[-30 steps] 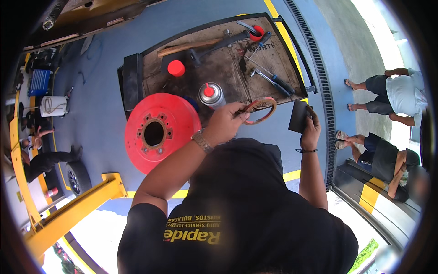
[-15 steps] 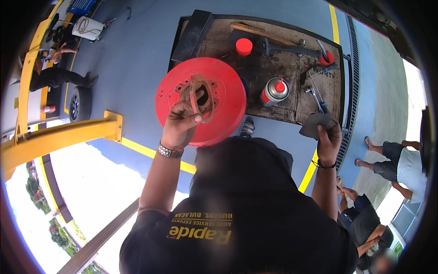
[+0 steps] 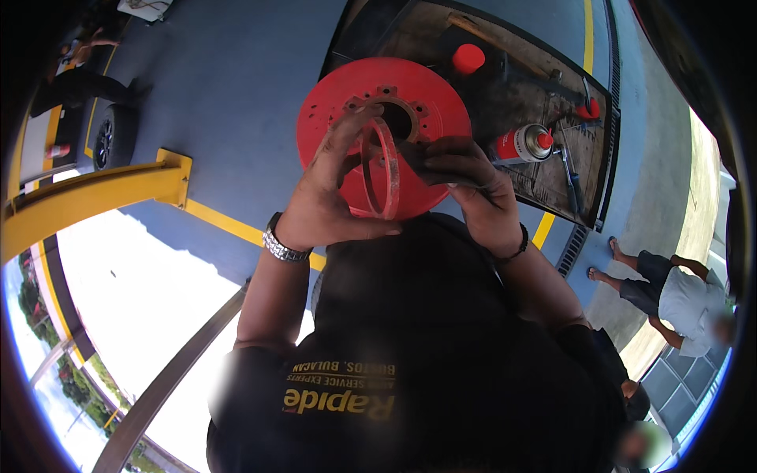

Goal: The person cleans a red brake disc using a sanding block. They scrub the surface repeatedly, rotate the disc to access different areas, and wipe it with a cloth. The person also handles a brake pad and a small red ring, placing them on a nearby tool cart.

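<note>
A flat, rusty metal ring (image 3: 392, 177) stands on edge in my left hand (image 3: 315, 201), with the fingers at its top and the thumb near its lower rim. My right hand (image 3: 482, 193) pinches a dark, thin sheet like sandpaper (image 3: 422, 165) beside the ring's right side; whether the two touch, I cannot tell. Behind both hands is a large round red hub-like part (image 3: 441, 98) with a central hole and several smaller holes around it. My hands and the ring cover its lower portion.
A dark-framed cart (image 3: 609, 142) carries a red spray can (image 3: 520, 147), a red cap (image 3: 468, 58), a wooden handle (image 3: 475, 28) and a ratchet-like tool (image 3: 573, 189). A yellow beam (image 3: 102, 193) stands at left, near a wheel (image 3: 114, 138). At right is another person (image 3: 686, 296).
Both hands have come together in front of the red part. The right hand brought the dark sheet leftward from over the cart's edge to the ring. The view has shifted.
</note>
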Demonstrator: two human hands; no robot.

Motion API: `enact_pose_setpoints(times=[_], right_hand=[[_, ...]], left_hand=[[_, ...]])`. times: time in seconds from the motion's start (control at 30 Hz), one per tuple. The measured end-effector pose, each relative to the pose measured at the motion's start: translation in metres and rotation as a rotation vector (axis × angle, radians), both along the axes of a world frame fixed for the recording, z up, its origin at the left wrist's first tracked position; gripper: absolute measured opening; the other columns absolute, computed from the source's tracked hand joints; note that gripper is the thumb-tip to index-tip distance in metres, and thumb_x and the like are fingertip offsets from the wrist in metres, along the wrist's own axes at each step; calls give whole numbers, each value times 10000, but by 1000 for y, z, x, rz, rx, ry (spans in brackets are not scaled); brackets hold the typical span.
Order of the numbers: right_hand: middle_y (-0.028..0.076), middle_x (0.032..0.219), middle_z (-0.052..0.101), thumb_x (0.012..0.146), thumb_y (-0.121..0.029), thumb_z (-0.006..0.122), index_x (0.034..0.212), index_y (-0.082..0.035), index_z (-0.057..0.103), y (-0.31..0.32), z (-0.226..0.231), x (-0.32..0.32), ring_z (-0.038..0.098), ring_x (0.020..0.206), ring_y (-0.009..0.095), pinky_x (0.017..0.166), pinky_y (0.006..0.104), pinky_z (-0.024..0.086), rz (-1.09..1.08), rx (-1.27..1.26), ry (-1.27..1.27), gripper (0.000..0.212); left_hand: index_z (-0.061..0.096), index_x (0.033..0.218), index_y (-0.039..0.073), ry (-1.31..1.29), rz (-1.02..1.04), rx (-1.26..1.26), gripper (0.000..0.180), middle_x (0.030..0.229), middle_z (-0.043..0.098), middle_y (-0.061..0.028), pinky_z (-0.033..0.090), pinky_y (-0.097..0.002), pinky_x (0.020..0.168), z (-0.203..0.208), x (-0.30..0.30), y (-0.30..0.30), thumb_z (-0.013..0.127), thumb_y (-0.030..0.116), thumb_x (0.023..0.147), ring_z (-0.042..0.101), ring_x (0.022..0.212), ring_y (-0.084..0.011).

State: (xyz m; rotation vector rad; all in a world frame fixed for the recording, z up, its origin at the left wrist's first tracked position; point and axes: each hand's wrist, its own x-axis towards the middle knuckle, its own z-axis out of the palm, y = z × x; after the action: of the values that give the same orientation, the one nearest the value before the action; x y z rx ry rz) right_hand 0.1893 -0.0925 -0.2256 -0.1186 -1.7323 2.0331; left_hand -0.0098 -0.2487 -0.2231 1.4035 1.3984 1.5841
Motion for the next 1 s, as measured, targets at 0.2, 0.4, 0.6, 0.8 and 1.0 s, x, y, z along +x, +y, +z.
enact_pose_setpoints(times=[0.2,0.4,0.6,0.8,1.0], right_hand=[[200,1384,520,1006,-158,559,1256,18,688,-23,19,-27,555,1289,321,1058,429,484,101,130,114,332],[222,1302,578,1034,-274,506,1176,47,721,-41,17,-31,584,1243,337,999,425,504,45,399,67,412],[194,1289,600,941,-113,636,1079,41,736,-54,16,-30,622,1188,332,979,418,520,-136,580,-24,230],[142,1301,611,792,-70,756,1079,-48,746,-53,-13,-45,593,1238,371,999,452,526,-71,858,-191,289],[122,1228,657,790,-89,770,1107,-91,743,-57,-53,-43,566,1285,385,1018,456,526,-58,991,-331,318]], left_hand=[[407,1479,97,202,-70,148,1201,1467,390,-198,513,-523,1043,26,-22,-3,1008,211,446,390,1415,-402],[536,1405,138,260,-138,274,1035,1414,446,-167,498,-498,1035,32,-39,-9,975,167,468,473,1340,-385],[545,1370,124,397,-246,285,995,1465,428,-227,531,-480,1011,29,-54,-6,996,211,487,530,1317,-394],[558,1347,159,483,-301,174,949,1496,427,-185,533,-475,1031,-8,-65,4,981,143,498,536,1321,-376],[541,1325,176,593,-377,50,894,1521,415,-164,547,-475,1030,-54,-70,5,969,133,542,531,1334,-388]])
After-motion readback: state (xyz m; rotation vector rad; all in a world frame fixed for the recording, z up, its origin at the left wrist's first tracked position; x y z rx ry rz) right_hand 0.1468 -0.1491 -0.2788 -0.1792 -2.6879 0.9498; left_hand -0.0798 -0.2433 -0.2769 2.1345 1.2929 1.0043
